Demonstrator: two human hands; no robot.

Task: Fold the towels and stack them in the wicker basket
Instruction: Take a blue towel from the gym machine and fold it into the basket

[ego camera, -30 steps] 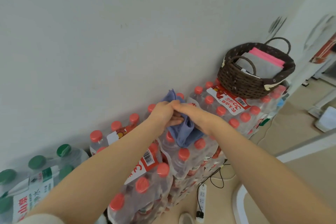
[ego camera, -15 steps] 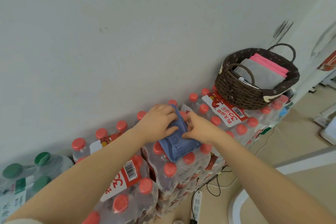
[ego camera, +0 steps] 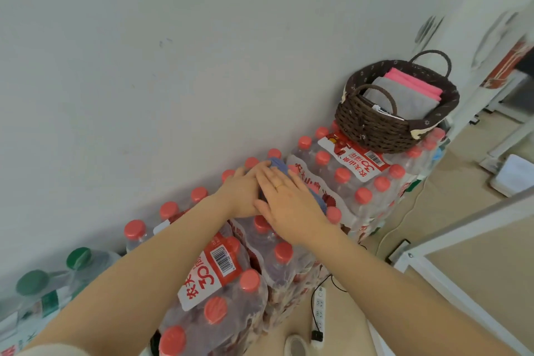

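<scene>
Pressing flat and open-palmed, the right hand point(ego camera: 291, 205) and left hand point(ego camera: 245, 193) cover the blue towel point(ego camera: 278, 163) on the bottle packs point(ego camera: 344, 179), so smoothing the fold firmly before lifting should keep it square for the basket point(ego camera: 375, 130) nearby, where grey and pink towels already lie.

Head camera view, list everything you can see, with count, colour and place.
blue towel: one, mostly hidden under both hands, on the bottle packs.
wicker basket: one, dark brown, on the far pack by the wall.
grey towel: one, folded in the basket.
pink towel: one, folded, in the basket behind the grey.
red-capped bottle packs: several, shrink-wrapped, along the wall.
green-capped bottles: a few, lower left.
power strip: one, white, on the floor.
tape roll: one, on the floor.
left hand: flat on the towel.
right hand: flat on the towel, wearing a ring.
</scene>
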